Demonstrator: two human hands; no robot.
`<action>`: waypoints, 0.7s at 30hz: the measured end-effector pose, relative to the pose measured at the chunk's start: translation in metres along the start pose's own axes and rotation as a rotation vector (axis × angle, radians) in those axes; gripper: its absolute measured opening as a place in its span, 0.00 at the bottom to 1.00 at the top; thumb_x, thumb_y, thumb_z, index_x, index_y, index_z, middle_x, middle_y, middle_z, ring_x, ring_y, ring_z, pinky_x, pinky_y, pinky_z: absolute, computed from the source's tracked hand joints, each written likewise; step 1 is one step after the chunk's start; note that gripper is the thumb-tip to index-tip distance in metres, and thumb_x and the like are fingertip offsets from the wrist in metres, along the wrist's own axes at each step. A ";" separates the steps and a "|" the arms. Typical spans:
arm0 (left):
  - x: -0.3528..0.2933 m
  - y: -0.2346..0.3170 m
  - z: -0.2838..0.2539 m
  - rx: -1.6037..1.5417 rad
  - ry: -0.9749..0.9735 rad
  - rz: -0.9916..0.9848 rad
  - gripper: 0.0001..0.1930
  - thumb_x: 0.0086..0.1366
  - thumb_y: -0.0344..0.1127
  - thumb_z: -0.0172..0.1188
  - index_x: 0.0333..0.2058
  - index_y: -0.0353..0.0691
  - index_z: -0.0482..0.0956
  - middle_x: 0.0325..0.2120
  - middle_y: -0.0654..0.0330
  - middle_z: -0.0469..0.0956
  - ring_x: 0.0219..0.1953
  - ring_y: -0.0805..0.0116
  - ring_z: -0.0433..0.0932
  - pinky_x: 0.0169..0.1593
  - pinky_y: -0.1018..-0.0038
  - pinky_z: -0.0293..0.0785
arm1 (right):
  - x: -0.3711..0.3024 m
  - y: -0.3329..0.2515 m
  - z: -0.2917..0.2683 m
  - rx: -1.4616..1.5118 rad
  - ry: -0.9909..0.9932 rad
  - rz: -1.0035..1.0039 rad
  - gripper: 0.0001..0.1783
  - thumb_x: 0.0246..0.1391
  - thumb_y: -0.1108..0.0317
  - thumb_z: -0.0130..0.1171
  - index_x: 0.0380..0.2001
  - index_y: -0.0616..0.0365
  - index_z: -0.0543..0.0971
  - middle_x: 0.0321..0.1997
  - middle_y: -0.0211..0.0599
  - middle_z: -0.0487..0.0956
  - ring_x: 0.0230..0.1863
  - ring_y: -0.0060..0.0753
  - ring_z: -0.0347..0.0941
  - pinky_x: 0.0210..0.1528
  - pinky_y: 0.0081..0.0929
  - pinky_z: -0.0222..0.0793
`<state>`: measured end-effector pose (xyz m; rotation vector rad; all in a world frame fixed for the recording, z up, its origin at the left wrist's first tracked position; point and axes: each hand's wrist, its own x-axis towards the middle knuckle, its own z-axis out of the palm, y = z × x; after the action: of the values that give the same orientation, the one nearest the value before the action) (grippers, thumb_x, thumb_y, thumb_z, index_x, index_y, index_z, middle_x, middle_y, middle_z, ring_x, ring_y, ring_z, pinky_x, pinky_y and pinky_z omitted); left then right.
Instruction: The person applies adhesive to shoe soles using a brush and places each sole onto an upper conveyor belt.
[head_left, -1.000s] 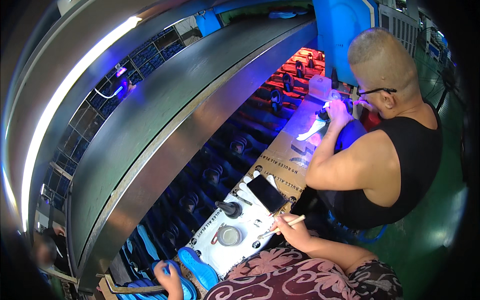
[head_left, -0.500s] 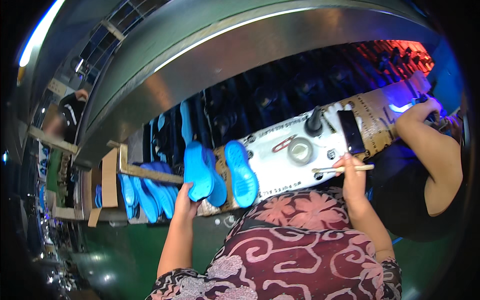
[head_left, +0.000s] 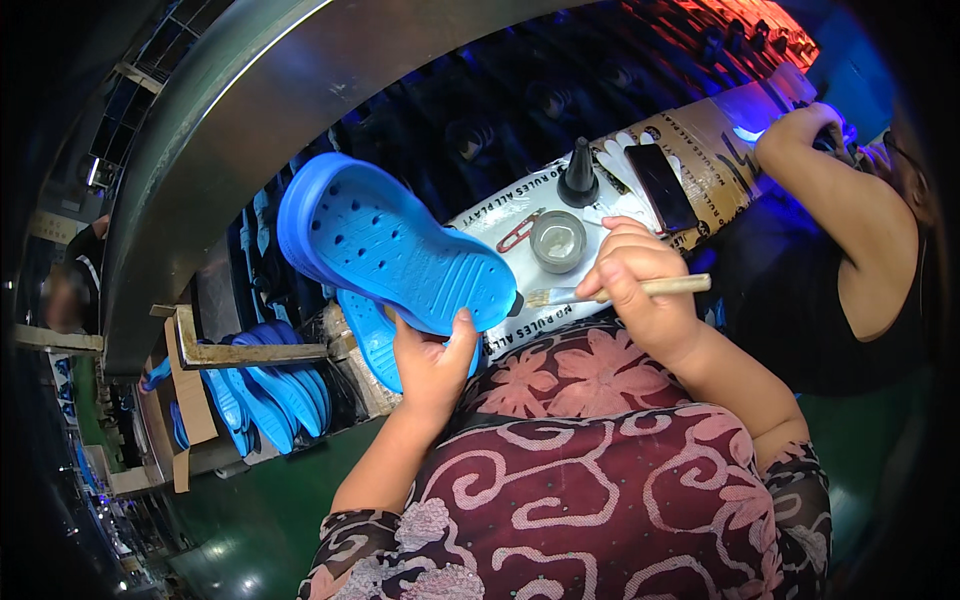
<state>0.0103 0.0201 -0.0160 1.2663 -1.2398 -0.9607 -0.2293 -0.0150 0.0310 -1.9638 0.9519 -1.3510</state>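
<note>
My left hand (head_left: 430,362) grips a blue foam shoe sole (head_left: 400,250) near its heel, thumb on top. The sole is tilted up, its row of holes and ribbed heel facing me. In my right hand (head_left: 645,285) is a paintbrush with a pale wooden handle (head_left: 688,284), fingers wrapped round it. Its bristles (head_left: 543,297) point left, close beside the sole's heel end; whether they touch it I cannot tell. Beneath the held sole lies another blue sole (head_left: 368,345), partly hidden. Near my right hand stands a small round jar (head_left: 558,242) with cloudy contents.
Red scissors-like snips (head_left: 519,231), a black cone-shaped bottle (head_left: 579,180), white gloves (head_left: 622,165) and a phone (head_left: 662,188) lie on the covered board. Several blue soles (head_left: 268,385) stand at left behind a wooden bar (head_left: 255,354). A co-worker's arm (head_left: 850,205) is at right.
My left hand has lifted the blue sole and brought it right and nearer. The brush has moved left from beside the phone to the sole's heel. The view has shifted.
</note>
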 end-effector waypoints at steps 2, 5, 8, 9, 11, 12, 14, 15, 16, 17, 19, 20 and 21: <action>0.000 0.010 0.008 -0.056 0.001 -0.055 0.24 0.58 0.25 0.58 0.52 0.29 0.61 0.41 0.52 0.75 0.43 0.65 0.76 0.51 0.71 0.69 | -0.004 0.003 0.004 -0.020 0.001 -0.014 0.16 0.56 0.67 0.52 0.16 0.57 0.78 0.17 0.31 0.75 0.24 0.33 0.69 0.50 0.35 0.62; 0.003 0.012 0.013 -0.019 -0.010 0.049 0.23 0.57 0.24 0.58 0.50 0.29 0.63 0.41 0.52 0.75 0.42 0.65 0.76 0.50 0.71 0.70 | -0.004 0.005 0.006 -0.077 0.009 -0.059 0.15 0.55 0.66 0.54 0.15 0.55 0.78 0.18 0.30 0.75 0.24 0.34 0.69 0.48 0.35 0.62; 0.003 0.015 0.013 0.024 -0.006 0.039 0.22 0.56 0.24 0.58 0.49 0.28 0.64 0.41 0.52 0.75 0.42 0.66 0.76 0.50 0.72 0.70 | -0.002 0.006 0.008 -0.199 -0.046 -0.098 0.15 0.54 0.67 0.54 0.15 0.55 0.78 0.17 0.31 0.74 0.25 0.35 0.69 0.48 0.35 0.62; 0.004 0.015 0.013 0.002 -0.009 0.048 0.22 0.56 0.24 0.59 0.49 0.28 0.64 0.41 0.52 0.75 0.42 0.66 0.76 0.49 0.72 0.70 | -0.002 0.006 0.007 -0.197 -0.046 -0.075 0.15 0.54 0.67 0.54 0.15 0.54 0.78 0.17 0.32 0.74 0.25 0.36 0.69 0.49 0.35 0.61; 0.005 0.016 0.013 -0.020 -0.007 0.054 0.22 0.56 0.25 0.59 0.49 0.28 0.64 0.41 0.52 0.76 0.41 0.67 0.76 0.48 0.72 0.71 | -0.002 0.007 0.004 -0.205 -0.029 -0.067 0.15 0.54 0.67 0.54 0.15 0.54 0.78 0.17 0.32 0.74 0.24 0.37 0.69 0.49 0.36 0.61; 0.006 0.016 0.013 -0.015 -0.004 0.050 0.22 0.55 0.25 0.59 0.49 0.28 0.65 0.40 0.52 0.76 0.40 0.67 0.76 0.47 0.73 0.71 | -0.002 0.009 0.002 -0.217 -0.008 -0.061 0.15 0.54 0.67 0.54 0.15 0.54 0.78 0.17 0.32 0.74 0.24 0.37 0.69 0.49 0.36 0.61; 0.006 0.014 0.012 -0.008 0.001 0.042 0.22 0.55 0.25 0.59 0.48 0.28 0.65 0.39 0.52 0.76 0.40 0.68 0.77 0.46 0.73 0.72 | -0.003 0.012 0.002 -0.203 -0.004 -0.042 0.15 0.55 0.66 0.54 0.15 0.54 0.78 0.18 0.32 0.75 0.25 0.37 0.69 0.49 0.37 0.61; 0.007 0.012 0.012 0.018 0.007 0.066 0.21 0.55 0.25 0.59 0.48 0.28 0.66 0.38 0.52 0.77 0.39 0.68 0.77 0.46 0.73 0.72 | -0.002 0.010 0.003 -0.180 -0.003 -0.053 0.15 0.54 0.66 0.54 0.15 0.54 0.77 0.18 0.32 0.74 0.25 0.37 0.69 0.48 0.37 0.61; 0.007 0.010 0.012 0.043 0.010 0.091 0.21 0.54 0.24 0.59 0.48 0.28 0.66 0.37 0.53 0.77 0.38 0.68 0.77 0.45 0.74 0.72 | -0.002 0.008 0.004 -0.159 0.000 -0.063 0.15 0.54 0.65 0.54 0.15 0.54 0.77 0.17 0.32 0.74 0.25 0.37 0.69 0.48 0.37 0.61; 0.007 0.011 0.013 0.044 0.009 0.087 0.21 0.54 0.24 0.59 0.48 0.28 0.66 0.37 0.53 0.77 0.38 0.68 0.77 0.45 0.74 0.72 | -0.001 0.005 0.005 -0.146 -0.052 -0.068 0.14 0.53 0.66 0.55 0.15 0.54 0.77 0.17 0.32 0.73 0.24 0.37 0.69 0.47 0.36 0.61; 0.006 0.013 0.013 0.045 -0.002 0.106 0.21 0.54 0.24 0.59 0.47 0.28 0.66 0.37 0.53 0.77 0.38 0.69 0.77 0.44 0.74 0.73 | -0.001 0.006 0.008 -0.185 -0.077 -0.087 0.14 0.53 0.66 0.56 0.15 0.54 0.77 0.17 0.31 0.73 0.25 0.37 0.69 0.47 0.36 0.61; 0.006 0.012 0.012 0.047 -0.001 0.102 0.21 0.54 0.24 0.59 0.47 0.28 0.66 0.37 0.53 0.77 0.38 0.69 0.77 0.44 0.74 0.73 | 0.000 0.007 0.009 -0.225 -0.102 -0.109 0.14 0.53 0.66 0.56 0.15 0.54 0.77 0.17 0.31 0.72 0.25 0.36 0.69 0.47 0.36 0.61; 0.006 0.010 0.011 0.056 -0.006 0.111 0.21 0.54 0.24 0.59 0.47 0.28 0.66 0.37 0.53 0.77 0.38 0.69 0.77 0.44 0.74 0.73 | 0.000 0.009 0.009 -0.242 -0.111 -0.097 0.13 0.53 0.66 0.56 0.16 0.54 0.77 0.17 0.30 0.73 0.25 0.36 0.70 0.47 0.35 0.61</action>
<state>-0.0008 0.0134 -0.0070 1.2257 -1.3353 -0.8558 -0.2232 -0.0195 0.0206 -2.2675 1.0184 -1.2095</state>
